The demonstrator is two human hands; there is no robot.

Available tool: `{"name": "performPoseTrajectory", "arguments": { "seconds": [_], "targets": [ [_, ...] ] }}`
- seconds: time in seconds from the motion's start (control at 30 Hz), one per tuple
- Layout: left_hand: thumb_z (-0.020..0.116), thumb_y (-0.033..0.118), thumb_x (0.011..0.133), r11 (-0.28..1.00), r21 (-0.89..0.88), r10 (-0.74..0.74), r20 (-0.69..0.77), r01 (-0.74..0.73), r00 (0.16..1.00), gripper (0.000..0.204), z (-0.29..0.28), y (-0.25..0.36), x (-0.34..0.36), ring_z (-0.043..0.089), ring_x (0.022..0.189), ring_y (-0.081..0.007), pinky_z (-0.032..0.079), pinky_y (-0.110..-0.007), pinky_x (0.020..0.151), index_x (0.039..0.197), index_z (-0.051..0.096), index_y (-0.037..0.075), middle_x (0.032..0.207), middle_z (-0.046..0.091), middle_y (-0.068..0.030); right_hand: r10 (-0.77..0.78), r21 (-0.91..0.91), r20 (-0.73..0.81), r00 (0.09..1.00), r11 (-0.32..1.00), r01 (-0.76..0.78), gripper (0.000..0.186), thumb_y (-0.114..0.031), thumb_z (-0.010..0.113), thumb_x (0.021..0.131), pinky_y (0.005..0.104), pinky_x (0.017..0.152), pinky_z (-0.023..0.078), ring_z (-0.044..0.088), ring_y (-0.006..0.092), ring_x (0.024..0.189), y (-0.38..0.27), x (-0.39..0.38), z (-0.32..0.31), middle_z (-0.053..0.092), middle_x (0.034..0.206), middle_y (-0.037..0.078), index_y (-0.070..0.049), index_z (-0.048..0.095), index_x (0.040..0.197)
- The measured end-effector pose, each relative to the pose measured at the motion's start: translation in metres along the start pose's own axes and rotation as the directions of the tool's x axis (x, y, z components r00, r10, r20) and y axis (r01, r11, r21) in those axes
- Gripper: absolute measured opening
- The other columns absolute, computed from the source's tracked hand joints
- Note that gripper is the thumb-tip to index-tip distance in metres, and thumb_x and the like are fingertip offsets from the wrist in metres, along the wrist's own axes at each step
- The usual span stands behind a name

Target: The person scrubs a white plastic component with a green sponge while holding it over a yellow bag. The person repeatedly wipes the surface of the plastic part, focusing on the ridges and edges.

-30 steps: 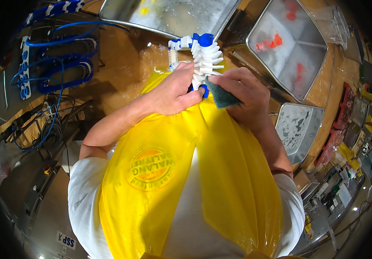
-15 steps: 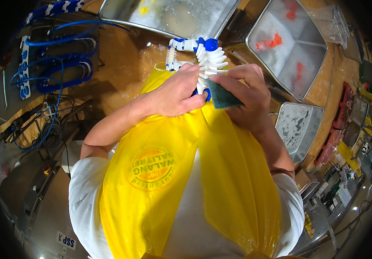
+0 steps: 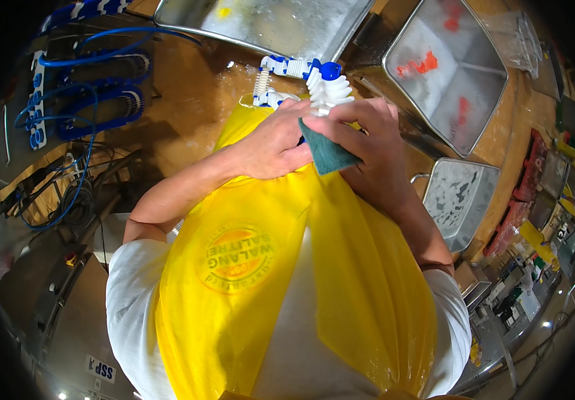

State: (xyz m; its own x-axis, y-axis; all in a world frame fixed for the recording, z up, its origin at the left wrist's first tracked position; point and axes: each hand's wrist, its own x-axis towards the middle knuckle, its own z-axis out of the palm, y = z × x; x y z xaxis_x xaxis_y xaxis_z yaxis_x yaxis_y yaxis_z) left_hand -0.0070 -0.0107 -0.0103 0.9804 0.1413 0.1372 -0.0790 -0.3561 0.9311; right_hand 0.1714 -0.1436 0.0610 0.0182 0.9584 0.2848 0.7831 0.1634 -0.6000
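A white and blue segmented plastic part point(image 3: 327, 90) with ribbed sections hangs over the top of a yellow plastic apron point(image 3: 234, 213) at the edge of the work surface. My left hand point(image 3: 277, 140) is closed round its lower end, which is mostly hidden by the fingers. My right hand point(image 3: 367, 133) pinches a dark green scouring pad point(image 3: 327, 150) and presses it against the part, right beside the left hand's thumb.
Ahead stand a steel tub point(image 3: 201, 20) of suds and a square steel basin point(image 3: 427, 107) with red pieces. A smaller tray point(image 3: 467, 200) is at right on the wooden surface point(image 3: 181, 80), red crates point(image 3: 514, 227) beyond. Blue hoses point(image 3: 114, 113) and equipment lie left.
The plastic part has shifted slightly toward the right and down. My right hand and the pad have moved left and down, now covering more of the part's lower end and my left thumb.
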Motion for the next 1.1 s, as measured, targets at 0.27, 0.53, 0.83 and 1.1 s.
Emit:
{"name": "performPoseTrajectory", "arguments": {
  "seconds": [0.27,0.53,0.83,1.1],
  "targets": [
    [0.06,0.033,0.098,0.991,-0.083,0.096,-0.086,-0.103,0.992,0.055,0.014,-0.014,-0.002,0.053,0.135,-0.0408,0.037,-0.051,0.112,0.147,0.056,0.009,0.149,0.059,-0.0172,-0.07,0.178,-0.022,0.997,0.981,0.073,0.044,-0.015,0.088,0.067,0.0413,0.088,0.042,0.063,0.0223,0.099,0.014,-0.007,0.002,0.069,0.104,-0.007,-0.026,0.08,0.109],
    [0.055,0.028,0.103,0.999,-0.039,0.004,0.042,-0.002,0.999,0.044,-0.007,-0.005,0.004,0.054,0.127,-0.0414,0.04,-0.05,0.11,0.139,0.056,0.002,0.139,0.059,-0.0185,0.121,0.215,-0.048,0.991,0.971,-0.108,0.035,-0.001,0.084,0.075,0.0369,0.083,0.05,0.07,0.0237,0.088,0.016,-0.007,-0.033,0.075,0.095,0.0,-0.018,0.079,0.106],
    [0.06,0.024,0.091,0.995,-0.038,0.089,-0.134,-0.095,0.987,0.029,0.003,0.002,0.01,0.056,0.109,-0.0401,0.041,-0.049,0.098,0.115,0.062,0.008,0.116,0.064,-0.0145,-0.037,0.006,-0.038,0.999,0.999,0.037,0.038,-0.013,0.082,0.071,0.0404,0.084,0.045,0.067,0.0251,0.095,0.006,0.006,-0.012,0.072,0.108,0.0,-0.019,0.081,0.109],
    [0.059,0.024,0.092,0.993,-0.117,-0.002,0.005,0.003,1.0,0.03,-0.009,-0.003,0.005,0.06,0.105,-0.0369,0.044,-0.048,0.095,0.117,0.064,0.008,0.109,0.066,-0.0149,0.046,0.083,-0.074,0.996,0.996,-0.039,0.029,-0.007,0.083,0.076,0.0375,0.082,0.046,0.067,0.0253,0.088,0.015,0.015,0.003,0.073,0.096,0.0,-0.017,0.081,0.103]
  ]
}}
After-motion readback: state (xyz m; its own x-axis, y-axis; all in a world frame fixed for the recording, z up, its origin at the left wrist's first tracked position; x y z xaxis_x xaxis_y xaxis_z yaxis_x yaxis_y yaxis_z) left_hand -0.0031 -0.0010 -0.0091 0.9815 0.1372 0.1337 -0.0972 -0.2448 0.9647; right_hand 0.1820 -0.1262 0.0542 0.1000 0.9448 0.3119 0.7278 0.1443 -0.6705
